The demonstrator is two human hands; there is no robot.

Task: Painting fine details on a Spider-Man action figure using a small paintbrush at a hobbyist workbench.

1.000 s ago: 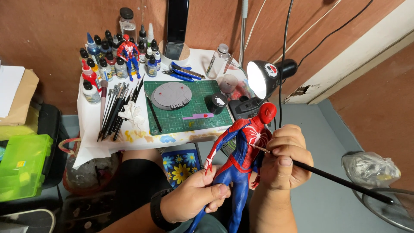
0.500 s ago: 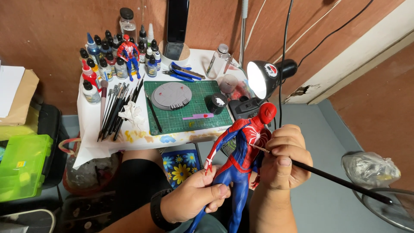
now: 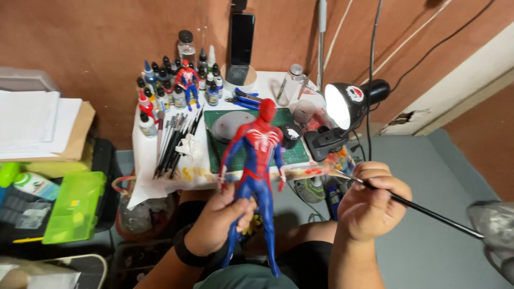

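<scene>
Left hand [image 3: 217, 225], seen from the head camera, is closed around the legs of a red and blue action figure [image 3: 257, 160] and holds it upright in front of the person, over the lap and just before the near edge of the small worktop [image 3: 144, 160]. Right hand [image 3: 372, 200] is closed on a thin black paintbrush [image 3: 423, 210], gripped near its front end with the long handle running out to the right; the brush tip points toward the figure but is apart from it, so no paint is going on at this moment.

On the worktop lie a green cutting mat [image 3: 294, 152] with a round grey turntable [image 3: 229, 126] on it, a row of spare brushes [image 3: 174, 142], a crumpled white tissue [image 3: 187, 145] and a cluster of small paint bottles [image 3: 160, 88], among which stands a second, smaller red and blue figure [image 3: 187, 80]. A lit black desk lamp [image 3: 348, 104] shines from the right.

Judging from this, the figure already looks fully coloured; whether any spot is unfinished cannot be told at this size. The work appears to be in a checking or touch-up stage, with the brush ready but not applied.
</scene>
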